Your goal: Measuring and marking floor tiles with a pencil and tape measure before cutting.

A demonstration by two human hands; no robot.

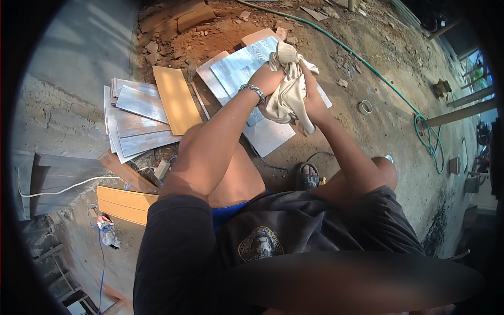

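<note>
A bunched cream-coloured cloth [289, 94] is held up in front of me, above stacked tiles. My left hand [266, 80], with a chain bracelet [253, 93] at its wrist, grips the cloth from the left side. From the right, my right hand [313, 100] is closed on the same cloth, whose folds hang down between both hands. Most of my fingers are hidden by the fabric. Below the cloth lie a grey wood-patterned tile [236, 65] and a pale speckled tile [270, 137].
Several grey tiles [142, 107] and an orange-brown plank [176, 100] lie to the left beside a grey wall [79, 63]. Rubble [184, 37] covers the far ground. A green hose [362, 58] crosses the right side, past a short pipe ring [365, 107]. A cable [273, 166] runs near my sandalled foot [307, 176].
</note>
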